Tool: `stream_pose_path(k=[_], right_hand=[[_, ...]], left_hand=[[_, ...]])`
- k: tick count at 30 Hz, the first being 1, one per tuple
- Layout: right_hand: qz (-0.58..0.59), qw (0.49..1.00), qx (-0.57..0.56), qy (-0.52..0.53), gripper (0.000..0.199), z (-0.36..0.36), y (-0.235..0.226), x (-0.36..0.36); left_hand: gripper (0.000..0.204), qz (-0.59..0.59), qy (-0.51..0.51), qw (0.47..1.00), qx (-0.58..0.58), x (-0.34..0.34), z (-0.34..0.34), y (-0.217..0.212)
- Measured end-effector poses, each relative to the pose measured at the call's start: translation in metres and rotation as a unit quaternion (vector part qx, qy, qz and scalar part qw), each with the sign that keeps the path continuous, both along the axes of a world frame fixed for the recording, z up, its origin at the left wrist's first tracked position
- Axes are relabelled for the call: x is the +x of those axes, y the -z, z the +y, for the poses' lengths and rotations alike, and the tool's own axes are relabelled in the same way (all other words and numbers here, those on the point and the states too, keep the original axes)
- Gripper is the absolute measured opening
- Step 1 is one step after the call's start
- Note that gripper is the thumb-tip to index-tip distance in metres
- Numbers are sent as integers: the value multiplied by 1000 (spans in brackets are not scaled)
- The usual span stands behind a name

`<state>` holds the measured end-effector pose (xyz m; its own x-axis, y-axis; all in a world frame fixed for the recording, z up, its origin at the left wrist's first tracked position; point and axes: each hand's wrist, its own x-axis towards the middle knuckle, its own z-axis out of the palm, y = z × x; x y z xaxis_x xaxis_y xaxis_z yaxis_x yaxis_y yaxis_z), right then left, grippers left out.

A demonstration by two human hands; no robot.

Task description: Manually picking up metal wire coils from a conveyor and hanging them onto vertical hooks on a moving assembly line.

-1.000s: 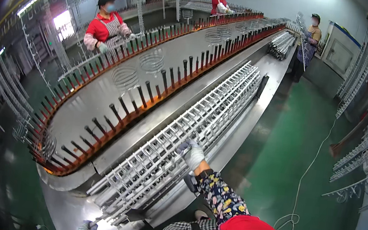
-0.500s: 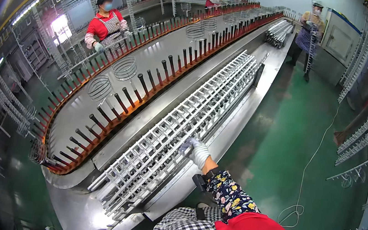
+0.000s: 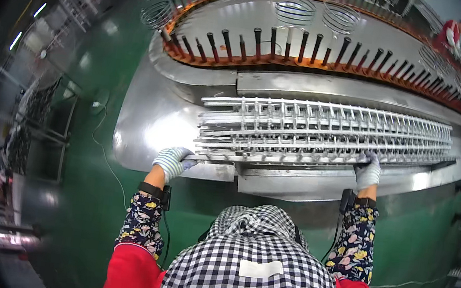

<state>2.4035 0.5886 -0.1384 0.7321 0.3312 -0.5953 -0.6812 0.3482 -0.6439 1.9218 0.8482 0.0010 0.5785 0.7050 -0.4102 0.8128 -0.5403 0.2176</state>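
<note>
A pile of long silvery pronged metal bars lies lengthwise across the metal worktop in front of me. My left hand, in a striped glove, is closed around the left end of the nearest pronged bar. Farther along the same near side, my right hand has its gloved fingers curled over a bar at the pile's edge. The fingertips of the right hand are partly hidden among the prongs.
Behind the pile runs a looped orange conveyor track with upright dark pegs. Wire coils stand on some of them. A person in red is at the far right. A white cable trails over the green floor.
My view has swung left, so the pile now lies crosswise before me. My left hand has come fully into sight at the bar's end; my right hand still grips the near side.
</note>
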Motion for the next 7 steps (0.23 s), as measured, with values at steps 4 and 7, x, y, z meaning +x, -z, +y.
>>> stream_pose_path(k=[4, 7], right_hand=[[-77, 996, -32, -35, 23, -11, 38, 27], [-86, 995, -19, -49, 28, -13, 37, 34]], left_hand=[[36, -32, 16, 999, 35, -5, 3, 23], [39, -18, 35, 999, 26, -7, 17, 24]])
